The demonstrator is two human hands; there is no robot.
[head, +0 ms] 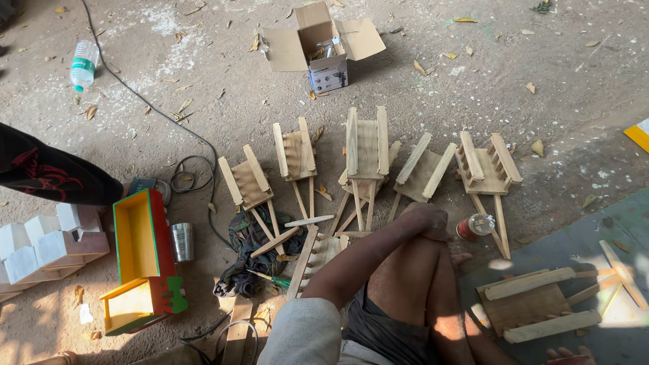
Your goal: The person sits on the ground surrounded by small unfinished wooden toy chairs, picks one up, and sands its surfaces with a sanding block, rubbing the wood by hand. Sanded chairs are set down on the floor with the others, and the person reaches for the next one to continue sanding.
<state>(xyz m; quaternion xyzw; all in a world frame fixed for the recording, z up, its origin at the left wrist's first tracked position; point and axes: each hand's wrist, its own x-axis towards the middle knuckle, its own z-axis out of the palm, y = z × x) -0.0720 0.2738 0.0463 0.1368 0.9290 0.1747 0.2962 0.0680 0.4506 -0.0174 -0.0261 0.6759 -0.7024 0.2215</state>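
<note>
Near: right hand [566, 354] at the lower edge, fingers flat and empty, just below a wooden frame [537, 304] lying crosswise. Farther: left hand [424, 220] loosely curled, holding nothing, resting on the knee [412, 263], beside a red-capped can [474, 226].

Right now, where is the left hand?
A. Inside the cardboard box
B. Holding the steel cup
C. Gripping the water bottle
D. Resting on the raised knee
D: the left hand lies on the knee, empty, well away from the cup, box and bottle. The right hand shows only at the lower edge, near a wooden frame.
</note>
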